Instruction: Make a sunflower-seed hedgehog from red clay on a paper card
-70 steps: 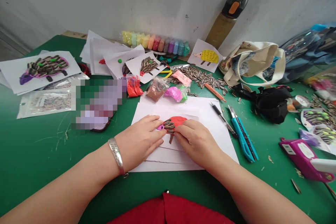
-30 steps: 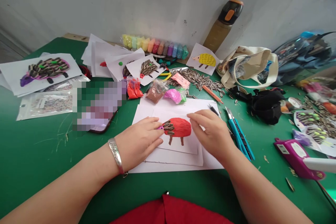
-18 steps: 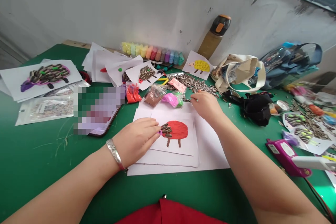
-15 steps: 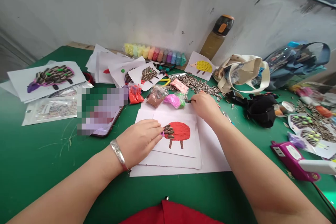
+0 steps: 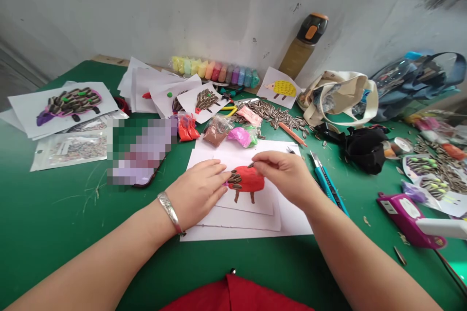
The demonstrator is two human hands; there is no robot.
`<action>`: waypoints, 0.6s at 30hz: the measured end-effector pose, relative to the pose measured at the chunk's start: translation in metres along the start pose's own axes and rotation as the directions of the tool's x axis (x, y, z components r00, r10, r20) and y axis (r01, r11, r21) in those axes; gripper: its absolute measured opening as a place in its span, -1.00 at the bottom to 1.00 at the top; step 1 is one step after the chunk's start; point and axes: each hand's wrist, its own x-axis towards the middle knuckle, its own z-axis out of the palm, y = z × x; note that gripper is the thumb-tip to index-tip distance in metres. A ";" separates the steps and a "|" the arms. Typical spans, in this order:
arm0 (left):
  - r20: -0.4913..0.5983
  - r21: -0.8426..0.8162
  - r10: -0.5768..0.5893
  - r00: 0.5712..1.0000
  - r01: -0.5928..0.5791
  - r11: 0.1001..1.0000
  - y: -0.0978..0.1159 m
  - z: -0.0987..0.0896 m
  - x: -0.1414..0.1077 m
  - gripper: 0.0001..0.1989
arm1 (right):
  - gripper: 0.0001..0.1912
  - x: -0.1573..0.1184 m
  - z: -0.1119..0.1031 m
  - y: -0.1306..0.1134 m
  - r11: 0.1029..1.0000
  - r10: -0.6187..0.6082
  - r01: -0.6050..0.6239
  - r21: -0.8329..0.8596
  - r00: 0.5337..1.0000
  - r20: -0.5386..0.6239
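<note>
On stacked white paper [image 5: 255, 223] lies a red clay animal body [image 5: 251, 180] with brown legs. Several striped sunflower seeds [image 5: 235, 181] are set in its left side, beside a bit of purple clay mostly covered by my fingers. My left hand [image 5: 199, 192] rests flat on the paper at the left of the figure, fingers stretched out. Between thumb and forefinger, my right hand [image 5: 282, 175] pinches a single sunflower seed [image 5: 251, 165] at the upper edge of the red clay.
Behind the paper lie bagged clay [image 5: 242, 136] and a heap of sunflower seeds [image 5: 273, 114]. Utility knives [image 5: 328, 182] lie right of the paper, a blurred phone [image 5: 144, 155] left. Farther back are a bottle [image 5: 304, 46], a cloth bag [image 5: 337, 97] and finished seed pictures [image 5: 69, 107].
My right hand has come back from near the seed heap towards me and left, bringing a seed to the red clay. My left hand has stayed almost in place.
</note>
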 end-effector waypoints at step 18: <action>0.036 0.008 -0.040 0.999 0.040 0.999 0.002 0.005 -0.001 -0.66 | -0.82 0.005 0.037 0.006 0.947 -0.204 0.194 -0.257 0.979 -0.011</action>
